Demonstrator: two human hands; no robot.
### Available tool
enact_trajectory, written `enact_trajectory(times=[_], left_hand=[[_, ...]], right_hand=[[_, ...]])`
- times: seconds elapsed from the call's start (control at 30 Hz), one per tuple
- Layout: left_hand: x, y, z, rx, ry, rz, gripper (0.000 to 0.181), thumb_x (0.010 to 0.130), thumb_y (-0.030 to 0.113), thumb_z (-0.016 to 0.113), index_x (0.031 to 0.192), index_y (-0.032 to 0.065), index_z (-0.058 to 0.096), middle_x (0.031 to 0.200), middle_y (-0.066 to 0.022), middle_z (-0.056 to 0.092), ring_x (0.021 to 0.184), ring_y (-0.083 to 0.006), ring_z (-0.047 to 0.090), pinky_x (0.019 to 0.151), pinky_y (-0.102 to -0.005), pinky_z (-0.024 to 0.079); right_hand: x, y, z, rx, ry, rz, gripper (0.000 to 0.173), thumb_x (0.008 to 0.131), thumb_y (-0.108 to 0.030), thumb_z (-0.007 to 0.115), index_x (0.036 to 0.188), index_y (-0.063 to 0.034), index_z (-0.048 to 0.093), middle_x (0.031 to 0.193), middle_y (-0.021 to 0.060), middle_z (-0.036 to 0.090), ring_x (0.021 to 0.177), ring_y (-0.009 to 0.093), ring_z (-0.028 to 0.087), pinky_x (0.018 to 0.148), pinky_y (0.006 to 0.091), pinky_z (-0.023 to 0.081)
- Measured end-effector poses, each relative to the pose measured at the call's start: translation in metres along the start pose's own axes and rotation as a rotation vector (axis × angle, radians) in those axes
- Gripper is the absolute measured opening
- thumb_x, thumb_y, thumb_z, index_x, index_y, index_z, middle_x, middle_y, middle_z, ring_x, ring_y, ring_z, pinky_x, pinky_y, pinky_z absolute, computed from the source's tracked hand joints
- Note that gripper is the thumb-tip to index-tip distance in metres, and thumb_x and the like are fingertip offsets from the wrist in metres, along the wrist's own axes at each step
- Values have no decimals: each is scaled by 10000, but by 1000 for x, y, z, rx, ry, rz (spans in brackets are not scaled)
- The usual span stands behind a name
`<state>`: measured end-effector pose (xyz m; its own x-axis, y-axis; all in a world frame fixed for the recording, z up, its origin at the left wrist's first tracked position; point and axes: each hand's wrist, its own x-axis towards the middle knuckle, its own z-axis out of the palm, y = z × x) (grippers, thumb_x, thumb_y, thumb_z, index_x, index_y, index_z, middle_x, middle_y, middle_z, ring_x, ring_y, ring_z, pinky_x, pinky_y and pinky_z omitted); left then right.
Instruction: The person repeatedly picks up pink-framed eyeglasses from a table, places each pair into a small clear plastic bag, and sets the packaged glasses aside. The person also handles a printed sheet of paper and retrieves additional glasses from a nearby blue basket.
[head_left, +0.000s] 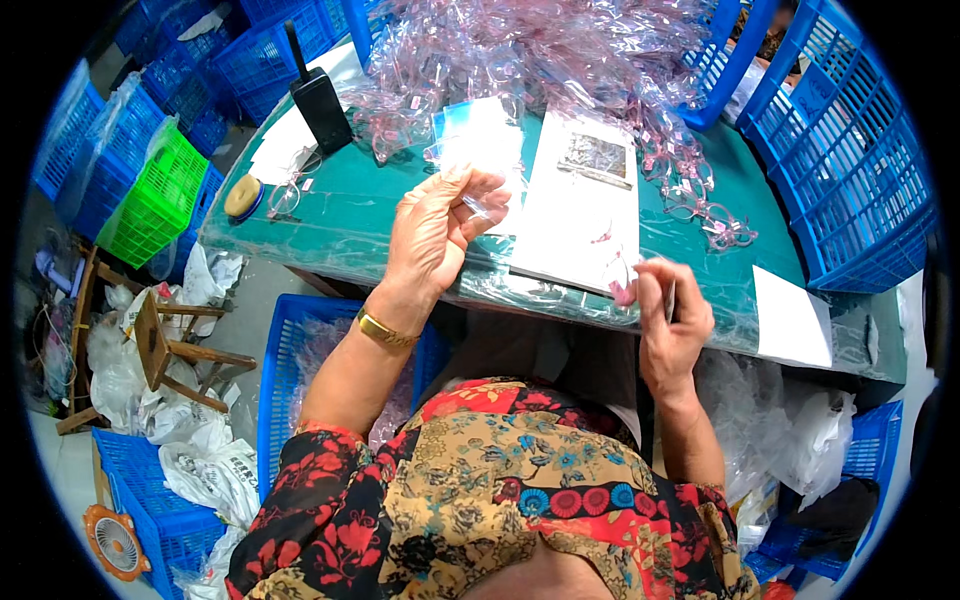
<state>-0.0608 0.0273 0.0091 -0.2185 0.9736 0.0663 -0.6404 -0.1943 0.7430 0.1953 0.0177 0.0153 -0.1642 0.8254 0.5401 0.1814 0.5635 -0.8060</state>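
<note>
My left hand (439, 232) is raised above the front edge of the table, its thumb and fingers pinching a small transparent plastic sleeve (480, 208). To the right, my right hand (675, 311) holds a pair of eyeglasses with pink parts (621, 291) between thumb and fingers. Those glasses hang over the near end of a white board (577, 217) bearing a dark printed picture. Behind my left hand lies a stack of transparent sleeves (480, 139), bright with glare. Several pink eyeglasses (724, 229) rest on the green table to the right of the board.
A large heap of bagged eyeglasses (540, 52) covers the table's back. A black handheld radio (321, 109), a round sponge pad (244, 196) and loose glasses (285, 201) stand or lie at left. Blue crates (847, 157) flank the green table (352, 217); another blue crate (281, 360) sits below.
</note>
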Motion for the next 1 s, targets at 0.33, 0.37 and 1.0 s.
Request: enact_trajectory(times=[0.33,0.37,1.0], left_hand=[[-5,-10,26,38,57,-15,255,938,233,599,1006,-11,631,1051,-189,666,963,-284,674,761,-345,597],[-6,-12,28,50,57,-12,260,942,236,594,1002,-15,632,1028,-183,672,949,-281,679,748,-342,600],[-14,-27,40,125,-72,2,266,951,247,581,1012,-7,631,948,-134,690,879,-218,696,754,-317,596]], right_hand=[[-15,10,5,-197,-33,-329,231,782,-3,727,980,-6,608,794,117,653,599,209,632,530,276,470],[-14,10,6,-199,-29,-333,230,784,-3,726,981,-7,607,790,117,653,597,209,631,528,277,470],[-16,14,18,-100,1,-160,279,830,-7,699,1085,0,584,783,86,652,625,114,616,530,237,453]])
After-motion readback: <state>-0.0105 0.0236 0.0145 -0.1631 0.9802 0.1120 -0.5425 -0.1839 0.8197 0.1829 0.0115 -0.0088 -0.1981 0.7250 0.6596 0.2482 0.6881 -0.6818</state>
